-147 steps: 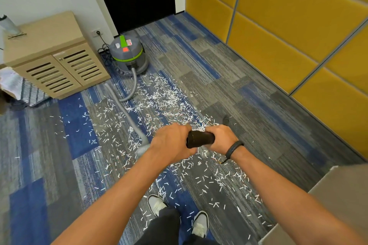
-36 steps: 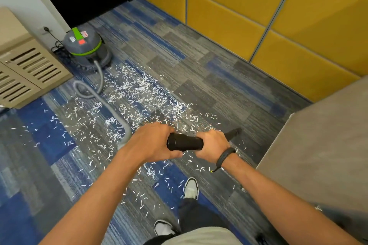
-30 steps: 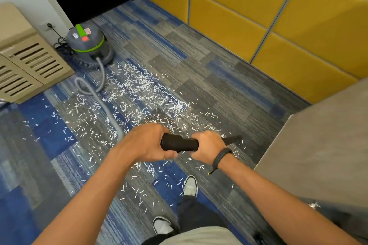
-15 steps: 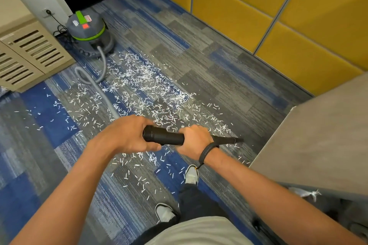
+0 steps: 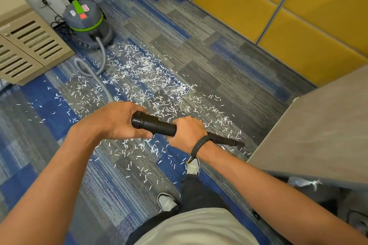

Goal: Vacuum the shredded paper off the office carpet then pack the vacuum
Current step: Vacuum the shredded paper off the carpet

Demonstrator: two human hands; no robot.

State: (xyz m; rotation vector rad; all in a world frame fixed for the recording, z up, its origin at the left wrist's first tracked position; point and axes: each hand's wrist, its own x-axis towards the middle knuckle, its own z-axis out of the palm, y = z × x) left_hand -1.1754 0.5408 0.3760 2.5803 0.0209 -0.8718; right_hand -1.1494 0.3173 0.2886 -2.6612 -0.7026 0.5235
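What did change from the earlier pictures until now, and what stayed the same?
The black wand swung toward the person's right: its nozzle now points at the carpet beside the desk. The view shifted too, so the desk fills more of the frame. Left hand and right hand grip as before; the vacuum canister and shredded paper look unchanged.

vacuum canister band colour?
Bright green band round the grey canister; head view.

I am holding the black vacuum wand (image 5: 157, 125) nearly level, its tip angling down by the counter. White paper shreds (image 5: 151, 89) are lying scattered across the blue-grey carpet (image 5: 229, 59). The grey, green-banded vacuum (image 5: 87, 24) is sitting upright, its hose (image 5: 99, 77) curling toward me.
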